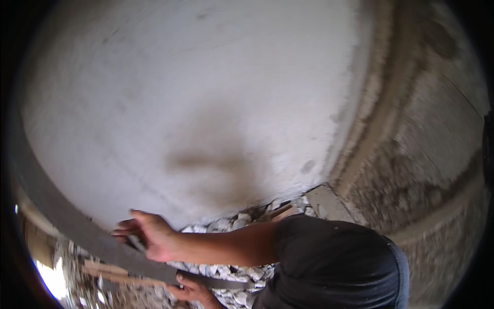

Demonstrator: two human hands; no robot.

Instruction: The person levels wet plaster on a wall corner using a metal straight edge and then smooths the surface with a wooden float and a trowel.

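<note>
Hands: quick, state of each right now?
Left hand: closed under the long grey straightedge, gripping it.
Right hand: fingers curled over the same straightedge, holding it.

A long straightedge (67,219) leans across the foot of the plastered wall (195,92), which rises behind it. Rubble (226,226) lies at the wall's base, right of the straightedge. Both hands (154,237) grip the straightedge's lower end. A rough wall (432,154) stands to the right.

Both hands grip a long grey straightedge bar (67,219) vs. pale plastered wall (195,92): right hand (152,237) on top, left hand (193,291) under its lower end; stone rubble (231,224) below.
</note>
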